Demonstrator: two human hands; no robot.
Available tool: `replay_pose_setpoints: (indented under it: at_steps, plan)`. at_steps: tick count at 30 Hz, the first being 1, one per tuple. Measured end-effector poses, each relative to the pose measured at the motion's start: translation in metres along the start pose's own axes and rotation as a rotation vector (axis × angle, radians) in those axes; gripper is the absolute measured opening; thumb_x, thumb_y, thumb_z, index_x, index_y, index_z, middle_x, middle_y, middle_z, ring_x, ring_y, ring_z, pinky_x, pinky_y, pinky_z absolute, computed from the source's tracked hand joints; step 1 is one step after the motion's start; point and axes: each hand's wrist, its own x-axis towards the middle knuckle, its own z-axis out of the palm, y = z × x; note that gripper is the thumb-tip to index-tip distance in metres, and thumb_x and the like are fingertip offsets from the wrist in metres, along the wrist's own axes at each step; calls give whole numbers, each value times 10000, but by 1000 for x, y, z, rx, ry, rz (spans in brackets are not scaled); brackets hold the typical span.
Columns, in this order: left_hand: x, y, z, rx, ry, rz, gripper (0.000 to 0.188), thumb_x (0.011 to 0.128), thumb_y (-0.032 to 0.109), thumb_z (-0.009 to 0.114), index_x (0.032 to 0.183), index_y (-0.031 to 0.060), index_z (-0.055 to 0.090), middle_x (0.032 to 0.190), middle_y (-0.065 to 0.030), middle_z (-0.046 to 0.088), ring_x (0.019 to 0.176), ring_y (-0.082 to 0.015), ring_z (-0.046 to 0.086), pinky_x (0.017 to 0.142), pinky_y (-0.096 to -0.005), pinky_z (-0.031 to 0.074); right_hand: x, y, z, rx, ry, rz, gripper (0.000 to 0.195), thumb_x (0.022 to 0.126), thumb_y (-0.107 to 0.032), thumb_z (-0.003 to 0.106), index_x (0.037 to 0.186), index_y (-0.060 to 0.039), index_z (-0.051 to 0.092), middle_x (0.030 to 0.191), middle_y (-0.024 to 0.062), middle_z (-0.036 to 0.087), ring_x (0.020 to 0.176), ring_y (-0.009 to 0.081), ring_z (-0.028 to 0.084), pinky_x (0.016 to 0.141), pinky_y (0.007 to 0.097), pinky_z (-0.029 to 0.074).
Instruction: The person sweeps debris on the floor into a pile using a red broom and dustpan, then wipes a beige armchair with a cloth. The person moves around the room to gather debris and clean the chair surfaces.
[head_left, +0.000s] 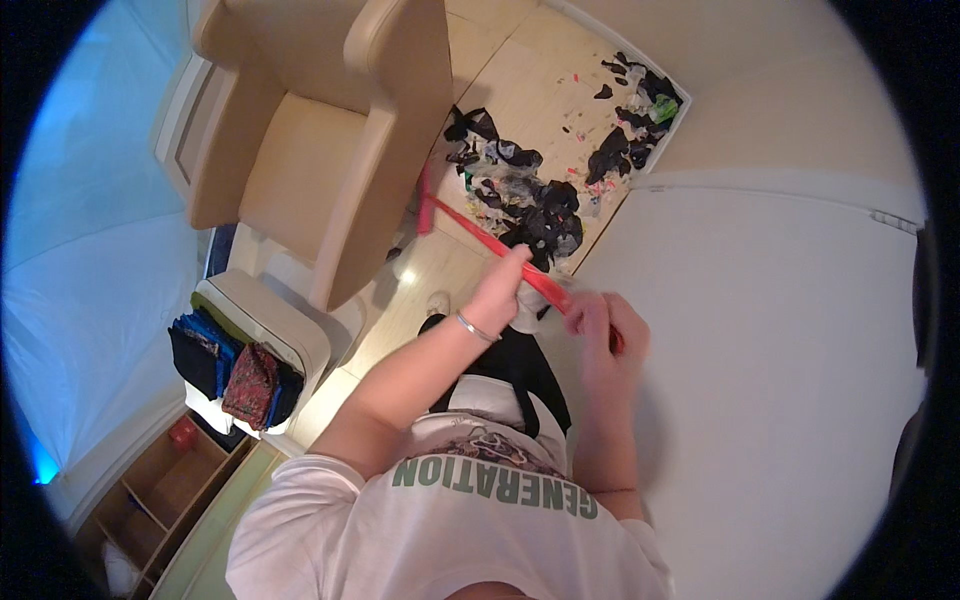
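Both hands grip the red handle (478, 232) of a broom or similar long tool. My left hand (501, 289) wraps the handle near its middle, a metal bracelet on the wrist. My right hand (609, 324), slightly blurred, closes round its near end. At the far end, the tool's narrow red head (426, 201) is by the armchair's side; its type is unclear. Right of the head, a heap of black and clear plastic scraps (551, 217) lies on the pale floor. More scraps (611, 154), with a green piece (664, 109), fill the corner by the wall.
A beige armchair (304, 165) stands at the upper left. Below it, folded cloths (251, 382) lie on a padded white seat (281, 311). A wooden compartment shelf (161, 487) is at the lower left. A large white panel (765, 360) borders the right side.
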Motion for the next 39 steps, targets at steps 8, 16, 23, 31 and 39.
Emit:
replay_pose_setpoints:
  at_steps: [8,16,23,31,39]
  plan:
    - [97,14,9,259,-42,-23,77,758,85,562,709,30,539,700,-70,547,625,-185,535,568,-338,424,54,53,19,83,128,98,295,932,-169,483,703,9,533,630,42,562,577,85,506,542,238,417]
    - [70,22,96,385,-290,2,139,760,128,592,698,15,539,661,-60,540,590,-169,523,548,-310,423,54,19,-25,-102,201,-161,258,910,-115,504,687,8,537,630,63,576,557,85,502,522,244,403]
    - [-10,-2,109,230,-372,-46,210,828,208,551,727,24,550,658,-50,545,596,-165,518,569,-311,429,3,3,-69,53,255,-395,222,856,-70,538,647,2,553,621,82,574,576,169,542,542,288,435]
    - [2,-25,18,54,-123,-337,157,833,181,519,824,27,549,756,-101,577,686,-231,578,673,-369,487,4,24,-40,-78,-37,-162,183,832,-71,584,676,17,546,589,79,527,521,174,513,497,295,391]
    - [31,-32,50,-37,-227,-294,110,802,172,529,774,66,512,727,-76,538,718,-211,551,684,-351,456,27,19,-41,-243,-21,-101,194,808,-64,626,668,11,513,551,91,439,472,150,390,451,287,313]
